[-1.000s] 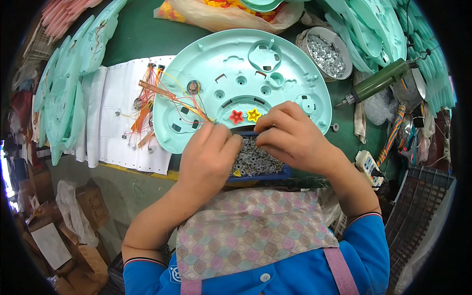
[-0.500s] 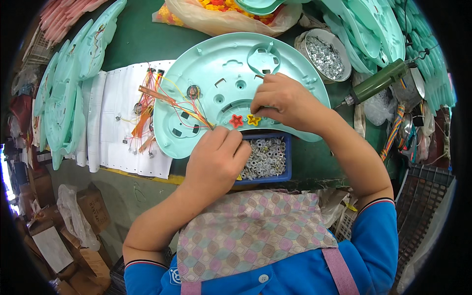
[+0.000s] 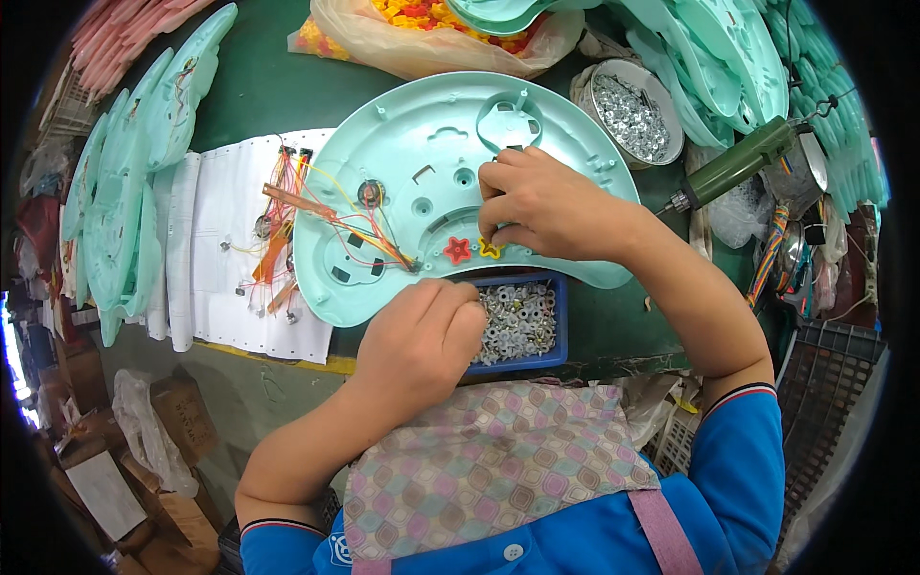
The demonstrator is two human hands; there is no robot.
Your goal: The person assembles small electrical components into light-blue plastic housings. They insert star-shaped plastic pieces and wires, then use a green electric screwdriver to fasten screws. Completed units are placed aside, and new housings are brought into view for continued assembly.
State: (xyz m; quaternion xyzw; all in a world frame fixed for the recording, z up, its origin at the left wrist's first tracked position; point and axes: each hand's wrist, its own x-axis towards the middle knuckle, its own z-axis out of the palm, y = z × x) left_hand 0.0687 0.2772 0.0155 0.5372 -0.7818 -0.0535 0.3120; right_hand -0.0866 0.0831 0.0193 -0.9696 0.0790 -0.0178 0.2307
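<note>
A curved mint-green plastic shell [image 3: 556,125] lies hollow side up on the bench. At its near inner edge sit a red star-shaped piece [image 3: 457,251] and a yellow star-shaped piece [image 3: 486,250]. My right hand [image 3: 556,206] is closed, its fingertips at the yellow star and partly covering it; what they pinch is hidden. My left hand [image 3: 422,335] is closed just off the shell's near edge, beside a blue tray [image 3: 563,321] of small pale and metal parts; anything in its fingers is hidden. Thin coloured wires [image 3: 369,230] run across the shell's left part.
White paper [image 3: 225,211] lies under loose wired parts at left. Stacked green shells [image 3: 134,201] stand beyond it. A bag of yellow and red pieces [image 3: 412,53] lies at the back. A bowl of screws [image 3: 628,110] and a hanging green screwdriver [image 3: 733,168] are at right.
My left hand has drawn back from the shell's near edge, baring the wires' end. My right fingertips have come lower onto the yellow star. The shell has shifted slightly.
</note>
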